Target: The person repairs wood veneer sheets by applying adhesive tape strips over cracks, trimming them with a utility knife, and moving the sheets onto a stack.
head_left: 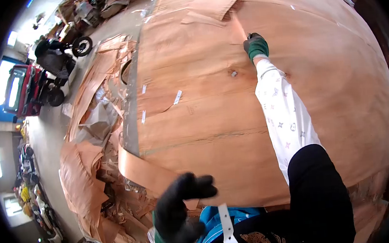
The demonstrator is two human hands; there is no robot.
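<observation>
A large wood veneer sheet point(203, 116) covers the work surface, with a knot hole and a few small white tape pieces point(177, 97) on it. My right hand point(256, 47), in a green and black glove, reaches to the far part of the sheet, closed on a narrow veneer strip point(239, 25). Beyond it lie loose veneer pieces point(215, 5). My left hand point(183, 211), in a dark glove, is raised at the near edge, its fingers curled and apart, with nothing seen in it. Beside it a white strip with holes point(227, 224) hangs before my body.
Torn veneer scraps point(89, 175) are heaped along the left side of the work surface. A curled veneer strip point(143, 171) hangs over the near left corner. Farther left stand a red vehicle point(24, 90) and assorted items along the wall.
</observation>
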